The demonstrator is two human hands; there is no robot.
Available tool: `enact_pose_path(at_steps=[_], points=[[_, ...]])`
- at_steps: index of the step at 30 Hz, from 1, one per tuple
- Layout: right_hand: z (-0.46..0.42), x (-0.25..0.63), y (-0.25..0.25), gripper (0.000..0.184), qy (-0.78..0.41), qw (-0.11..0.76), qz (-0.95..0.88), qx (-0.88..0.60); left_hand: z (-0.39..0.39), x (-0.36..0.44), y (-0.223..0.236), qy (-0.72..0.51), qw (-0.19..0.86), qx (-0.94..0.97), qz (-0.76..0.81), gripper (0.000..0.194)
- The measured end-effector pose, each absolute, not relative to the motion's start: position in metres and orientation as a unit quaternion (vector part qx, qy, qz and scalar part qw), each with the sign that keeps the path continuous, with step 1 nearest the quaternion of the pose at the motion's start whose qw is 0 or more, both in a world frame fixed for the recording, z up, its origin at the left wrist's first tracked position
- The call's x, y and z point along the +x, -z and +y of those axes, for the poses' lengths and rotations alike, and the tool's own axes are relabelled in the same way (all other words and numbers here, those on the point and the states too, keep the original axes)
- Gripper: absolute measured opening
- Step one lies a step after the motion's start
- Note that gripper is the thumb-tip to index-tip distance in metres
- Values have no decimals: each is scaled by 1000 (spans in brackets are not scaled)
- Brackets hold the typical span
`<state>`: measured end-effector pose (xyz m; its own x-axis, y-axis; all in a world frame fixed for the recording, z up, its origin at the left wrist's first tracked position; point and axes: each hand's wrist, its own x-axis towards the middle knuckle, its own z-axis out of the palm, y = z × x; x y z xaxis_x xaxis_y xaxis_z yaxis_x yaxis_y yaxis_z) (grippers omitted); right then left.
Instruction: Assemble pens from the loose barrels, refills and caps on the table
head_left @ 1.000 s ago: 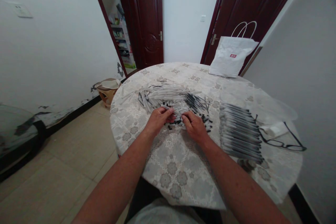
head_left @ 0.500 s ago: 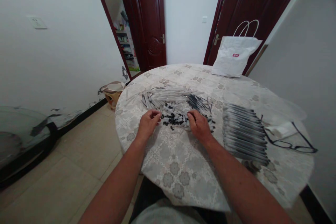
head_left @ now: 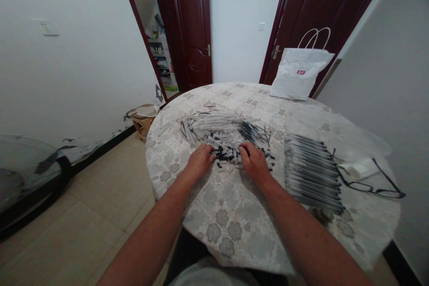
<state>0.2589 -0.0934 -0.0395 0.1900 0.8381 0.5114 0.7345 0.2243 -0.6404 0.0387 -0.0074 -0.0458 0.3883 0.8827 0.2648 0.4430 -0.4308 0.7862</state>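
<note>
"Where are the small black and white parts [head_left: 231,153] placed?"
"Toward the near edge of the table [head_left: 219,205], between both hands, probably for easy picking."
"Is anything gripped?"
"That cannot be told. The left hand's [head_left: 200,160] fingers are curled at the pile, the right hand's [head_left: 254,161] thumb and forefinger drawn close; any held piece is hidden."
"And the rest?"
"White tubes [head_left: 214,121] are heaped beyond; the pen-like sticks [head_left: 311,174] are lined up toward the right edge, presumably so they are not mixed in."

round table [head_left: 234,205], pen parts [head_left: 214,121], bag [head_left: 298,76], glasses [head_left: 373,191]
</note>
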Motion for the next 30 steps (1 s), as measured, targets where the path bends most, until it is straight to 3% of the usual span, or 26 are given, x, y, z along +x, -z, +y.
enact_pose_path(at_steps=[5, 14, 21, 30], points=[[-94, 258, 36, 26, -49, 464, -633, -617, 0, 39, 50, -340, 276, 802, 407, 11], [-98, 252, 33, 25, -29, 483, -639, -598, -2, 26, 40, -420, 482, 642, 423, 41], [-100, 250, 34, 26, -43, 479, -639, -601, 1, 24, 44, -480, 619, 519, 342, 37], [-103, 247, 35, 24, -62, 466, -645, -602, -2, 25, 45, -461, 663, 493, 323, 36]])
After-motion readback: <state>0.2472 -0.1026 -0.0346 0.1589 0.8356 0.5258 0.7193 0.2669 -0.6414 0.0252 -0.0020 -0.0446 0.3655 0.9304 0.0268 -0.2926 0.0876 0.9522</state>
